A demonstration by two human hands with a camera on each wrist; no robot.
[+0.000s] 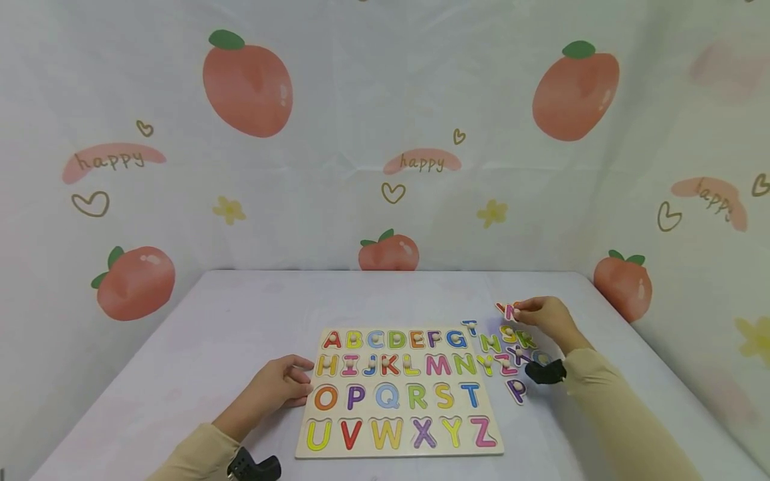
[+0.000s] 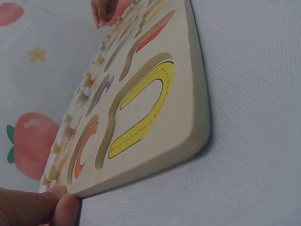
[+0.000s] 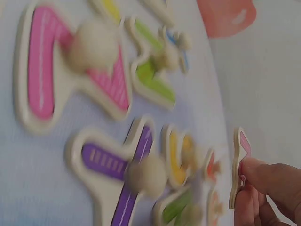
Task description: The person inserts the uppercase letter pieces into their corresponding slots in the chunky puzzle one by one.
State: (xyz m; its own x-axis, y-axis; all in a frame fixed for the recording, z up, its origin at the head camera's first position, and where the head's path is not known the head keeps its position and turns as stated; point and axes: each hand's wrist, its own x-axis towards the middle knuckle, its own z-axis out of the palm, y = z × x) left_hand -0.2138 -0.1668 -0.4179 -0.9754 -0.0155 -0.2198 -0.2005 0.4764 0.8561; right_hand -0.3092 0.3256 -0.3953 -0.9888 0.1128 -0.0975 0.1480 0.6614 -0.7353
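Between thumb and fingers, my right hand (image 1: 549, 319) pinches a pink letter piece (image 1: 510, 311), apparently an M, above the far right of the table. The right wrist view shows this piece (image 3: 239, 165) edge-on, partly covered by the fingers. My left hand (image 1: 278, 385) touches the left edge of a wooden alphabet board (image 1: 400, 449) with its fingertips. Knobbed letters fill the board's top row and the second row up to L. Bare recesses show from M through Z.
Loose knobbed letters lie right of the board: a blue T (image 1: 472, 326), a green N (image 1: 490, 343), a yellow Y (image 1: 484, 365), a pink Z (image 1: 505, 365), a purple P (image 1: 517, 390) and several others. A printed cloth (image 1: 337, 214) hangs behind the table.
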